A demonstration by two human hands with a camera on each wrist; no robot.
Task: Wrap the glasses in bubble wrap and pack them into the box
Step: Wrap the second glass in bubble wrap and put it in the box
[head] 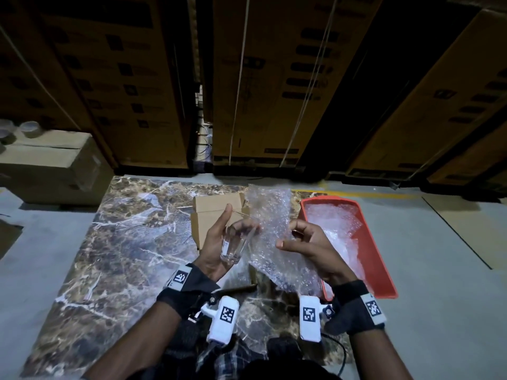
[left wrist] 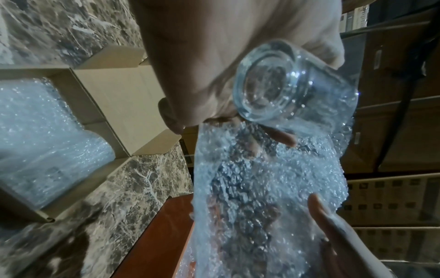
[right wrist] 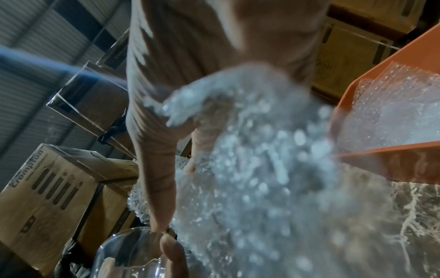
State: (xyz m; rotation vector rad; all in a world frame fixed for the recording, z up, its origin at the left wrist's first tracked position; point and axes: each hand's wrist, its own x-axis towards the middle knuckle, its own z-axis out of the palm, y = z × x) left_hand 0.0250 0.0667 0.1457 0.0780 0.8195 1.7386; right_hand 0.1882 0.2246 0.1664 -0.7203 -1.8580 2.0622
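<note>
The left hand [head: 216, 242] is curled around 1 clear glass [head: 236, 244], held above the marble table [head: 131, 242]. The glass's long axis tilts away from the person and to the right, thick base [left wrist: 269, 84] toward the wrist, rim toward the bubble wrap sheet [head: 274, 237]. The right hand [head: 310, 245] grips that sheet, thumb in front and fingers curled over it; the sheet rises upright between the 2 hands and touches the glass on its right side. In the right wrist view the wrap is blurred and covers most of the fingers.

Beyond the hands lies the open cardboard box [head: 216, 212], partly hidden by the left hand and the sheet; the left wrist view shows bubble wrap inside it. Right of the sheet sits an orange tray [head: 384, 272] holding more wrap. Bare marble stretches wide to the left. Farther back stand tall stacked cartons [head: 274, 78], dim.
</note>
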